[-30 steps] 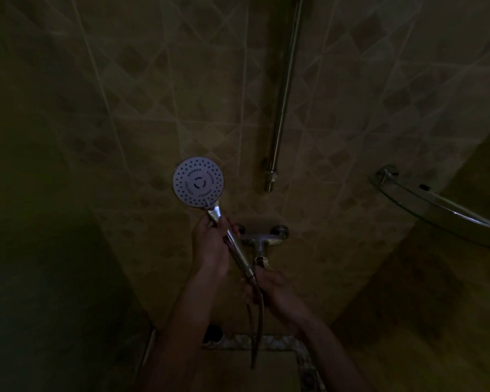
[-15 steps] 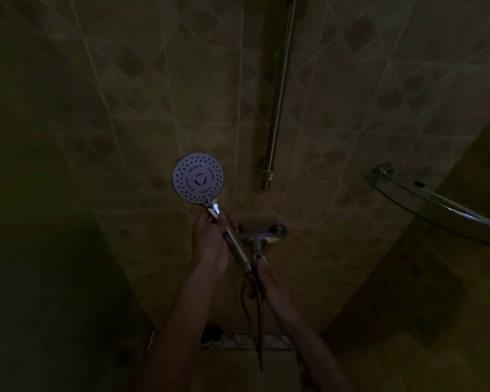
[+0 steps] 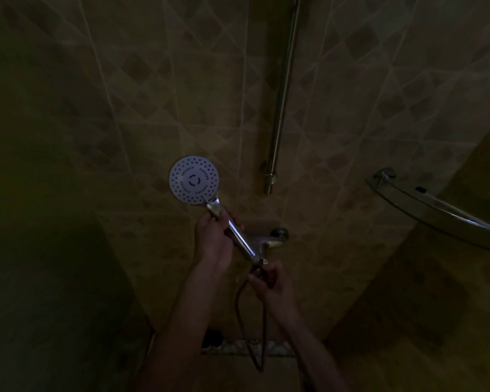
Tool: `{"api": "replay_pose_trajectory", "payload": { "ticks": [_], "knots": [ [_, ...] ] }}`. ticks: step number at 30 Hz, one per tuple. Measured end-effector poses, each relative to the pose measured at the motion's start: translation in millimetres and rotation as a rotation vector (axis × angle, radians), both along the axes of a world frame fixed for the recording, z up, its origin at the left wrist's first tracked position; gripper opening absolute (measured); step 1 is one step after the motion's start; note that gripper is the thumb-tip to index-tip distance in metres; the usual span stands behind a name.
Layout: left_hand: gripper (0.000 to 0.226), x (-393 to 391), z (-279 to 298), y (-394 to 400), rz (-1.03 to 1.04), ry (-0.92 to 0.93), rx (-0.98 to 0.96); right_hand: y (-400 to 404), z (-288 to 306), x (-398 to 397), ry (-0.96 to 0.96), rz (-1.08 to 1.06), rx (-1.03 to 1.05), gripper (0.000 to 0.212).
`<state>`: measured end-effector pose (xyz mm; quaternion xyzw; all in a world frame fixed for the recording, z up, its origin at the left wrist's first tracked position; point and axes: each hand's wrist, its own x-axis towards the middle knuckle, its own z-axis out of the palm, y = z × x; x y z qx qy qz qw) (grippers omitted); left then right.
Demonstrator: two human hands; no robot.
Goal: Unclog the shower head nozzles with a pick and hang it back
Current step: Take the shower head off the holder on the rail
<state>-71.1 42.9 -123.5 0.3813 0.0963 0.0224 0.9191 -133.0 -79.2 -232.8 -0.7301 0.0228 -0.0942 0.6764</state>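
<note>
The shower head point(image 3: 194, 180) is a round pale disc dotted with nozzles, facing me, on a chrome handle that slants down to the right. My left hand point(image 3: 214, 242) grips the upper part of that handle. My right hand point(image 3: 272, 281) holds the handle's lower end where the dark hose point(image 3: 245, 329) joins and loops downward. A thin pale sliver lies on the disc's lower edge; I cannot tell if it is the pick. The room is very dim.
A chrome riser rail point(image 3: 283, 94) runs up the tiled wall to the right of the head. The mixer tap point(image 3: 275, 239) sits on the wall behind the handle. A curved glass corner shelf point(image 3: 436, 210) juts out at right.
The shower head and both hands have stayed almost in place; the view shifted slightly, and my right hand sits a little higher on the hose joint.
</note>
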Motion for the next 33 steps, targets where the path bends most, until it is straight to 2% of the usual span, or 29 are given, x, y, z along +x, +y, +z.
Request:
{"api": "replay_pose_trajectory", "payload": {
  "ticks": [9, 13, 19, 24, 29, 33],
  "knots": [
    [0.015, 5.7, -10.7, 18.3, 0.043, 0.007, -0.001, -19.4, 3.4, 6.4, 0.022, 0.057, -0.044, 0.024],
    [0.014, 4.1, -16.2, 21.2, 0.023, -0.007, 0.028, -27.8, 10.8, 9.7, -0.007, 0.089, -0.105, 0.01],
    [0.012, 3.0, -18.9, 20.8, 0.015, -0.031, 0.053, -45.8, 30.5, 18.2, -0.018, 0.117, -0.356, 0.007],
    [0.013, 2.6, -24.4, 19.0, -0.012, -0.033, 0.039, -63.0, 41.1, 28.5, -0.14, 0.134, -0.796, 0.025],
    [0.012, 6.7, -31.1, 19.0, -0.042, -0.025, 0.044, -70.8, 60.4, 30.9, -0.153, 0.175, -0.95, 0.033],
    [0.016, 7.1, -30.0, 17.4, -0.046, -0.028, 0.071, -79.3, 69.3, 34.7, -0.204, 0.167, -0.971, 0.024]
  ]
}}
